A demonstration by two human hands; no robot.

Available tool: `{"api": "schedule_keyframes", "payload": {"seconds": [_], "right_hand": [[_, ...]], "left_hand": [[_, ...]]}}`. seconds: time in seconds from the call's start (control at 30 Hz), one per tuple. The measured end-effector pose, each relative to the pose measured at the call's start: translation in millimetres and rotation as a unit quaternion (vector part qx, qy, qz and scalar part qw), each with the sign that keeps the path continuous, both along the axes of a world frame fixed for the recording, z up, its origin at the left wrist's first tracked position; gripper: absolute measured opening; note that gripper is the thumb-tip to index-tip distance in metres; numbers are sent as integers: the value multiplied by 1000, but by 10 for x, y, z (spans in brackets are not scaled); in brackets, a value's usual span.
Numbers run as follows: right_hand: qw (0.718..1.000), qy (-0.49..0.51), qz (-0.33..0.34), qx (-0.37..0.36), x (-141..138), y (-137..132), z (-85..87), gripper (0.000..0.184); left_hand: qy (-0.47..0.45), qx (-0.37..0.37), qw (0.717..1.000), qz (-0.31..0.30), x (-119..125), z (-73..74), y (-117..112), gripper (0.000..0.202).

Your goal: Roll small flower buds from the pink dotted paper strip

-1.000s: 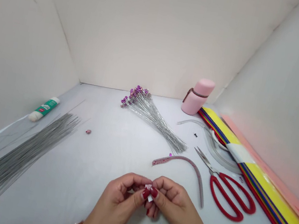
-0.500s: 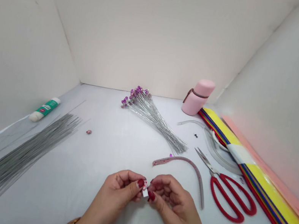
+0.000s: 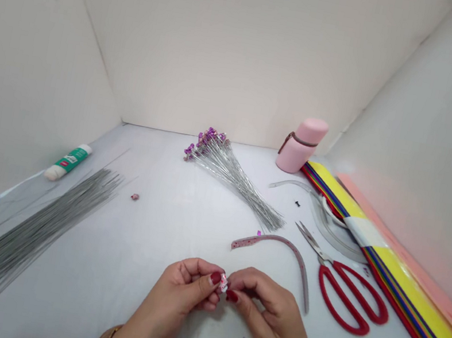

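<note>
Our left hand (image 3: 169, 305) and right hand (image 3: 270, 316) pinch a tiny white-and-pink paper scrap (image 3: 224, 283) between nearly closed fingertips, above the white tabletop (image 3: 129, 245). A curved speckled-pink paper strip (image 3: 283, 240) lies just beyond the right hand; red-handled steel scissors (image 3: 343, 297) sit farther right.

No legible text; print on green label of tube (image 3: 68, 162) too small to read.

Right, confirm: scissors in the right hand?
No, the red-handled scissors lie on the white surface, apart from the right hand, which pinches a paper scrap.

Bright, even light; faint shadow beneath the right hand (image 3: 271, 322).
</note>
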State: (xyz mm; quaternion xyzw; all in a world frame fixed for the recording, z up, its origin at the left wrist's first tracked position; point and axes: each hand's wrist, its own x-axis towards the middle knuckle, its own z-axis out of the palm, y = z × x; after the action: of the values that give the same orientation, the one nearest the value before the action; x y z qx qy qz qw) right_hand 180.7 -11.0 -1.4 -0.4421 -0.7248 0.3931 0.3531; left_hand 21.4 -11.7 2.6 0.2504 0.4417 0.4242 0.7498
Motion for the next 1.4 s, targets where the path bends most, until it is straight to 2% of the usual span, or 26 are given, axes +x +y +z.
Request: {"api": "schedule_keyframes", "payload": {"seconds": [0.07,0.2,0.27,0.5,0.6,0.7,0.9,1.07,1.23,1.4], "right_hand": [[1000,11,2,-9,1,1,-8,9],[999,22,23,39,7,21,-21,12],[999,25,18,41,9,27,-11,13],[994,69,-21,-83,-34,9,18,11],[977,126,-37,-166,-67,-2,13,10],[960,160,-63,-220,-86,-8,11,12],[948,184,-88,-246,-97,-26,10,15],[939,201,-98,-260,-115,-38,5,17],[916,275,-99,-274,-127,-27,1,22],[885,313,-84,-333,-132,-6,-29,24]], "left_hand": [[-10,-13,1000,11,-4,-7,-3,6],[-21,-25,999,5,-11,-13,-12,7],[-22,-22,1000,-1,-12,-13,-16,7],[27,6,1000,5,8,24,-8,8],[42,9,999,9,21,31,4,9],[69,26,997,12,23,21,16,10],[128,68,989,5,11,-13,-11,11],[137,78,987,-9,7,-1,-44,11],[129,75,988,-23,20,22,-25,10],[125,85,988,-36,22,7,-24,13]]}}
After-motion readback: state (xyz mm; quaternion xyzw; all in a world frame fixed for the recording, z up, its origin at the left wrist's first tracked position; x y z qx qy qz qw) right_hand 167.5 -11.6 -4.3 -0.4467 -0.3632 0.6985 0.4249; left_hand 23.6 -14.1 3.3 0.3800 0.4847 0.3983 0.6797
